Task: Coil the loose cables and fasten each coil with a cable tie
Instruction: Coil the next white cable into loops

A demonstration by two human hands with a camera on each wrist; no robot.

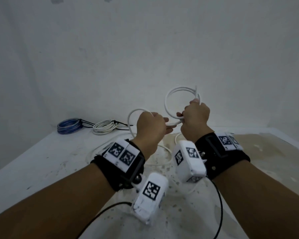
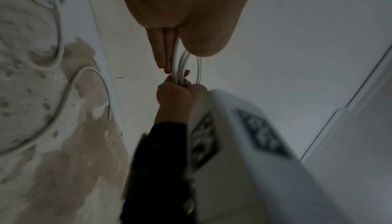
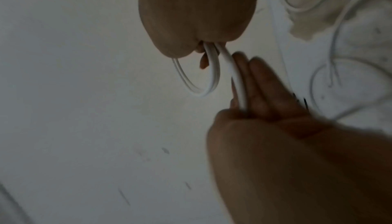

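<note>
Gripping white cable (image 1: 169,99) loops in right hand (image 1: 195,118) above surface (image 1: 41,157), left hand (image 1: 150,126) pinching next strand, feeding it over. Blue coil (image 1: 68,126) and white coil (image 1: 104,129) sitting tied, far left.

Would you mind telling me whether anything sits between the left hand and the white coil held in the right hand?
Nothing visible does. The left hand feeds the thin white cable straight across open air to the right hand, which grips the white coil. The tied blue coil and tied white coil lie well off to the left.

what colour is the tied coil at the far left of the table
The far-left coil is blue, clearest in the head view.
</note>
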